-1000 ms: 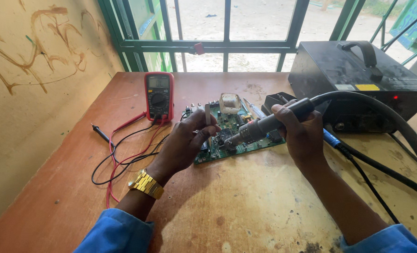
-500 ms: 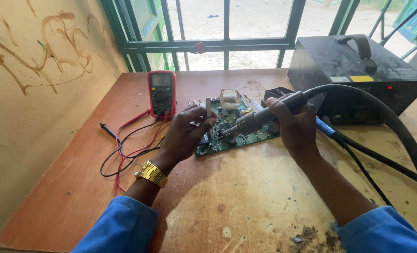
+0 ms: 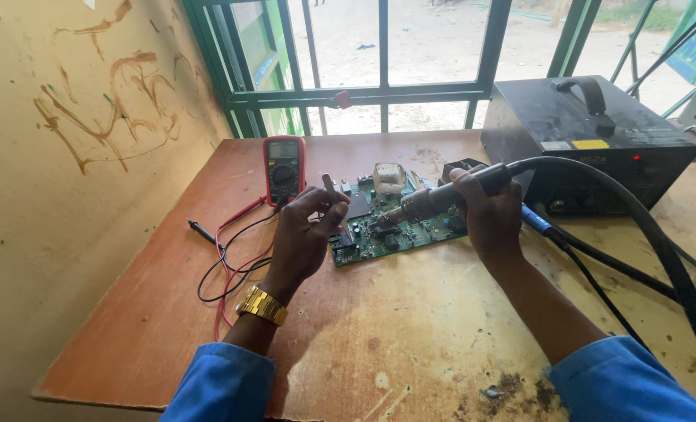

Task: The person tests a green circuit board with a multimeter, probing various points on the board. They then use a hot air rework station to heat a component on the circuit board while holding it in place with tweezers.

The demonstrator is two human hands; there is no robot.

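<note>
Centre of frame: green circuit board (image 3: 391,227) lies flat on the worn wooden table (image 3: 410,344), just below the window.

Right hand (image 3: 488,215), right of centre, is wrapped fully around the handle of a hot-air gun (image 3: 441,199); metal nozzle points left and down over the middle of the board, tip just above the components. Thick black hose (image 3: 653,234) runs from the handle toward the lower right; the black station box (image 3: 590,141) sits at upper right.

Left hand (image 3: 305,234), left of centre, pinches a thin tool, probably tweezers (image 3: 331,190), between thumb and fingers; closed grip. What the tip holds: cannot tell, too small.

Change against half a second ago: the left hand has lifted off the board's left edge and the tool now stands raised, clear of the components. The nozzle stays over the same area. Judgement: heating continues while the picking tool waits.

Red multimeter (image 3: 284,168) at upper left of the board, leads (image 3: 230,258) trailing across the table. Gold wristwatch (image 3: 262,305) on left wrist.
</note>
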